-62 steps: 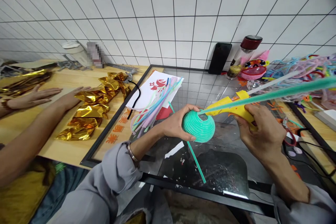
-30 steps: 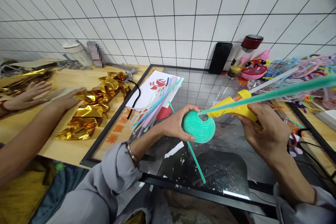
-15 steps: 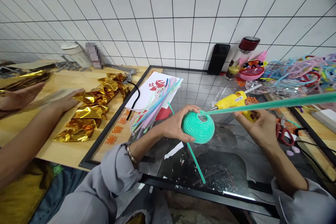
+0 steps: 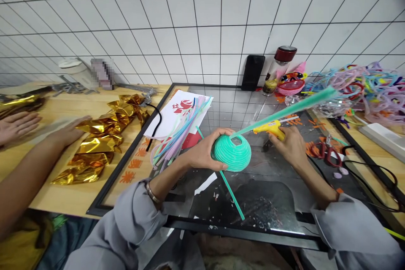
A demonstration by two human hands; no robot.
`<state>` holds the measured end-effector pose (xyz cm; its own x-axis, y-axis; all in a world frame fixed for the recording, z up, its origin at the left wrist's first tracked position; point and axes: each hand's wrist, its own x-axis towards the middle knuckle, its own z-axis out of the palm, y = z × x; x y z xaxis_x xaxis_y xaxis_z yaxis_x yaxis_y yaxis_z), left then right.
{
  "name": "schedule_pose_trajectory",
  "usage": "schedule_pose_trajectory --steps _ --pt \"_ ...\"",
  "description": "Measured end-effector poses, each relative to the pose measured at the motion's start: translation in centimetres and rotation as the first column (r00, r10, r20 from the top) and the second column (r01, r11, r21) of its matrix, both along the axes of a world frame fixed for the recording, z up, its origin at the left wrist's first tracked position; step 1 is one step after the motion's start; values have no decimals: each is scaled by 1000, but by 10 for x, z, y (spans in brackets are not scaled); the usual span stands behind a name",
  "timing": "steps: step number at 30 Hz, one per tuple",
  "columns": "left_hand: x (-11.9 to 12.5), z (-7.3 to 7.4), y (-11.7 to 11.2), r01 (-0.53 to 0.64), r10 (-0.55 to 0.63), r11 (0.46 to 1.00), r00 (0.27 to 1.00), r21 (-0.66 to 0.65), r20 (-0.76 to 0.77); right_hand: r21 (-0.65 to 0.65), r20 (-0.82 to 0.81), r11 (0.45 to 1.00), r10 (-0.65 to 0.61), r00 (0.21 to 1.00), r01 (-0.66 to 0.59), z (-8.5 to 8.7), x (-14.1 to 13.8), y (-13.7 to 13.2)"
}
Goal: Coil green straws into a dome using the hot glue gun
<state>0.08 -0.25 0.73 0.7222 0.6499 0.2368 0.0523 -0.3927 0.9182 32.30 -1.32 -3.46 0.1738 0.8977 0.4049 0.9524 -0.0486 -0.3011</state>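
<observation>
In my left hand [image 4: 204,149] is a hollow green dome coiled from pipe cleaner [image 4: 236,156], with an opening at its top. From that opening a loose length of green pipe cleaner [image 4: 291,110] sticks out up and to the right. My right hand [image 4: 289,143] is closed around the handle of a yellow hot glue gun [image 4: 268,128], its nozzle turned left and a white glue stick showing at the back. A gap separates gun and dome. Another green pipe cleaner [image 4: 232,196] lies on the glass beneath the dome.
Pastel pipe cleaners [image 4: 180,128] lie across white paper [image 4: 161,114]. Red scissors [image 4: 325,152] and black cords are at the right. By the wall stand a phone [image 4: 253,71], a bottle [image 4: 275,71] and a pipe cleaner heap [image 4: 363,88]. A co-worker's hands [image 4: 20,126] are left, near gold foil [image 4: 101,143].
My right hand has drawn the glue gun slightly left and away from me. The loose end of the green strip has swung upward. My left hand still holds the dome.
</observation>
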Motion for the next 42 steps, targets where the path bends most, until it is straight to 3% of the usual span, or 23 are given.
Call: schedule_pose_trajectory --steps 6,9,11,12,14,15,17,23,26,30,33,35,39,42 --pt "-1 0 -1 30 -29 998 999 48 -24 -131 121 989 -45 992 61 6 -10 -4" --pt "-2 -1 0 33 -30 996 999 81 -44 -116 155 992 -37 987 55 18 -17 -10" --pt "-1 -2 1 42 -37 994 998 102 -47 -59 47 995 78 996 -75 27 -25 -16" --pt "-1 -2 1 47 -42 993 998 111 -46 -33 -60 978 205 977 -207 31 -30 -19" --pt "-1 -4 2 60 -55 991 997 121 -45 -10 -302 869 469 830 -494 37 -44 -27" --pt "-1 -4 2 63 -58 990 997 125 -47 0 -391 819 528 754 -574 39 -51 -31" --pt "-2 -4 2 59 -53 989 997 135 -53 7 -470 782 552 688 -623 41 -67 -40" --pt "1 3 -4 -3 16 993 993 120 -113 28 -507 788 541 671 -615 38 -84 -48" --pt "6 5 -10 -117 136 980 984 160 -115 63 -436 798 562 702 -600 42 -80 -49" --pt "12 5 -15 -129 156 959 984 252 -87 206 -310 791 612 728 -577 76 -86 -57" --pt "13 5 -16 -120 149 953 985 277 -87 267 -226 725 688 690 -635 108 -98 -63" --pt "12 5 -15 -118 150 953 984 280 -94 260 -213 697 717 664 -669 120 -102 -61" --pt "12 1 -14 -113 141 942 988 318 -68 283 -306 757 653 692 -589 115 -94 -50" --pt "11 -2 -13 -89 116 939 991 332 -61 264 -473 791 605 641 -552 105 -85 -43"
